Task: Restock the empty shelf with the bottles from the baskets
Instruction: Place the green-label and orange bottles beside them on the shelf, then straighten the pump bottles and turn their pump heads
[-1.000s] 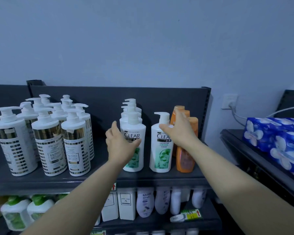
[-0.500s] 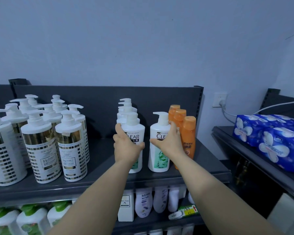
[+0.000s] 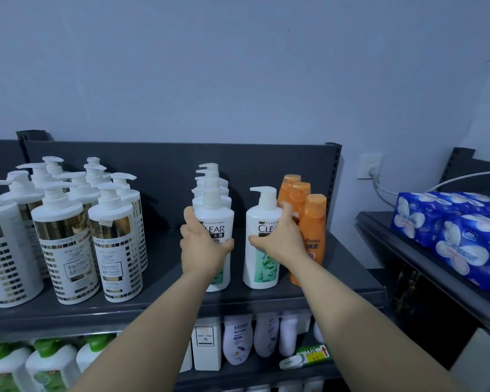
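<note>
Both hands reach onto the dark top shelf [image 3: 164,308] at the centre of the frame. The left hand [image 3: 203,251] holds the front CLEAR bottle [image 3: 219,219], a white pump bottle with a green lower label. It heads a row of like bottles running back toward the shelf's rear panel. This grip is wrapped round the bottle: the fingers curl about the side facing the left of the frame, and the thumb lies across the label.

The right hand [image 3: 280,243] holds the lone CLEAR bottle [image 3: 260,267], which stands just to the right of that row with a gap between the two. Its grip also closes round the body. The thumb crosses the front label, and the fingers reach round the other side, into the narrow space beside the orange bottles [image 3: 313,230]. Both held bottles are upright, and their bases appear to sit on the shelf near its front edge.

The orange bottles stand three in a row at centre right. A cluster of white-and-gold pump bottles [image 3: 65,250] fills the left of the frame on the same shelf. On the shelf below are pale bottles [image 3: 236,339] at lower centre and green-capped bottles [image 3: 51,360] at lower left. At the right edge, blue tissue packs [image 3: 450,227] lie on a separate dark shelf. Above them, a wall socket [image 3: 369,166] has a white cable plugged in.
</note>
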A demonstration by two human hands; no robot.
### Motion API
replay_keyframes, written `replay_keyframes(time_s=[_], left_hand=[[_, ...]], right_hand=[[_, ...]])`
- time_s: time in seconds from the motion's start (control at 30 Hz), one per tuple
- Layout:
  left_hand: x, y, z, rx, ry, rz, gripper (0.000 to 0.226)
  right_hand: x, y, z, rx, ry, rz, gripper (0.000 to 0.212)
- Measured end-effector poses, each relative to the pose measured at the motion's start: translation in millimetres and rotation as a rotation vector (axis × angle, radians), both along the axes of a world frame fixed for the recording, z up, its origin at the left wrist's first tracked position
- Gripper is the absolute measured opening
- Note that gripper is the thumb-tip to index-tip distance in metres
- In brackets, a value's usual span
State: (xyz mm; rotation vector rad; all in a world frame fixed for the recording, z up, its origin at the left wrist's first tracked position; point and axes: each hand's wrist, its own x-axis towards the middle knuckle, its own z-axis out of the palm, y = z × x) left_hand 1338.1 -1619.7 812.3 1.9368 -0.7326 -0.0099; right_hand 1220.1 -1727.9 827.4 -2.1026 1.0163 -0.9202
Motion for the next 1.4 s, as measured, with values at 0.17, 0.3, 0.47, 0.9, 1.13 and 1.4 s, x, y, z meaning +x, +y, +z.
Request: replay_keyframes(time_s=[0.17,0.3,0.47,0.9,1.13,1.4], left_hand=[[-0.4,-0.5,-0.7,0.009,-0.008,0.003,0.101],[-1.3,0.9,-1.4,-0.002,-0.004,-0.001,0.104],[-0.2,6.5,1.0,0.031,0.014,-0.046,0.109],[14.1,78.6,14.0,0.270,-0.406,-0.037,0.063],[28.6,133.8,10.2,0.357,-0.532,-0.116,0.059],[50.3,205.5,9.4,0.415,-0.475,0.057,0.049]], right_hand=[[3.0,4.3,-1.5,0.021,0.010,0.019,0.090],[3.5,6.1,-2.3,0.044,-0.004,0.019,0.093],[3.0,10.0,-4.4,0.060,-0.038,0.034,0.101],[-9.3,67.6,1.9,-0.406,0.172,-0.114,0.068],[-3.8,119.1,-4.7,-0.401,0.254,-0.072,0.057],[27.3,169.5,-3.5,-0.401,0.284,0.069,0.042]])
